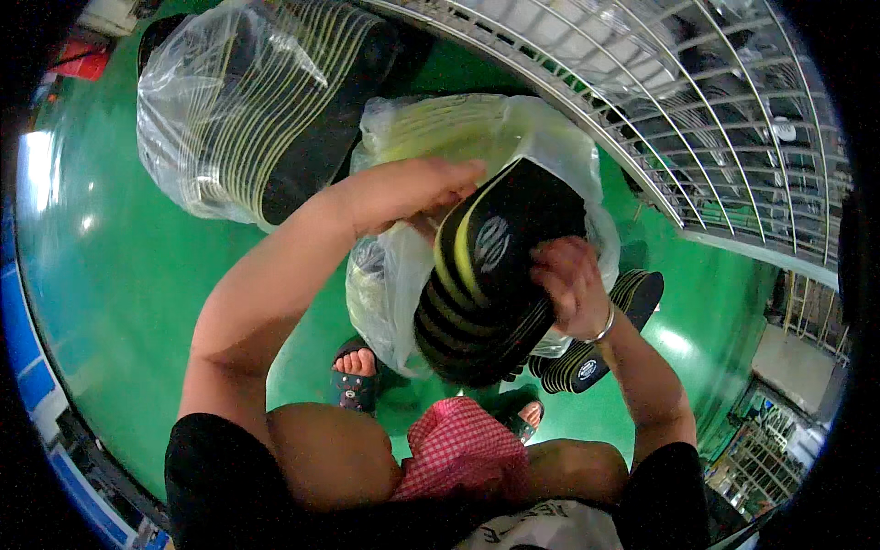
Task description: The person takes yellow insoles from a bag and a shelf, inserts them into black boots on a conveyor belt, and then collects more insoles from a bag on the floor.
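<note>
A thick stack of black insoles with yellow-green edges [490,275] is held in front of me, above my knees. My left hand [412,192] grips the stack's upper left end. The right side of the stack is clasped by my right hand [568,284], which wears a metal bangle at the wrist. Behind the stack stands a clear plastic bag [440,137] with more yellow-green insoles inside; the stack's lower end rests against or in its mouth.
A second clear bag of insoles [247,101] lies on the green floor [119,275] at the upper left. A smaller pile of insoles [596,357] sits on the floor to my right. A wire rack [715,110] rises at the upper right. My sandalled feet [356,376] are below.
</note>
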A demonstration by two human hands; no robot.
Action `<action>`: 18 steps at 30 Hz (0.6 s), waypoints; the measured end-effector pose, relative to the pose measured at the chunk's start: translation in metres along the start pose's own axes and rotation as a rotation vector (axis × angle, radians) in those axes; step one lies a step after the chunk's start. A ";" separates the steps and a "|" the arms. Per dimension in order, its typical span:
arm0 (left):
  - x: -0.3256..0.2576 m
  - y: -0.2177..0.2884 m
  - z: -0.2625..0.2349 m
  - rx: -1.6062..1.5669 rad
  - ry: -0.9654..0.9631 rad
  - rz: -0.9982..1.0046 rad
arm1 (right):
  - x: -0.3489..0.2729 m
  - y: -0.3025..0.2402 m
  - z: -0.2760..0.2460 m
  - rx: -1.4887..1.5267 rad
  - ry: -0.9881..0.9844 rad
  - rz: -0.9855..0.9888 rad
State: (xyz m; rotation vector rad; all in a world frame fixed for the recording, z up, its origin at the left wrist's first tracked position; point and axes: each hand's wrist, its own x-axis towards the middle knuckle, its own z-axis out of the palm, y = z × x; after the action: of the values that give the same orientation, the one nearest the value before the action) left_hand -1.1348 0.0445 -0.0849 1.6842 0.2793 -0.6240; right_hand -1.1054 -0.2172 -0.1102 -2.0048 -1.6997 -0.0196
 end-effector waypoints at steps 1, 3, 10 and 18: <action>-0.002 0.001 -0.001 -0.335 -0.221 -0.234 | -0.003 -0.008 -0.001 -0.007 0.006 0.016; -0.010 0.011 0.007 -0.222 -0.290 -0.266 | -0.010 -0.023 -0.004 0.022 -0.055 -0.128; -0.034 -0.013 0.039 0.526 0.112 0.198 | -0.018 -0.063 -0.007 -0.028 0.054 -0.217; -0.086 -0.009 0.061 -0.533 -0.369 -0.249 | -0.010 -0.087 0.008 -0.222 0.347 -0.374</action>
State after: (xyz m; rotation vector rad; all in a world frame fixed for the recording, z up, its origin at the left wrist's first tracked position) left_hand -1.2249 0.0010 -0.0516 1.0088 0.3549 -0.9375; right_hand -1.1905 -0.2158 -0.0888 -1.6733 -1.8690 -0.6710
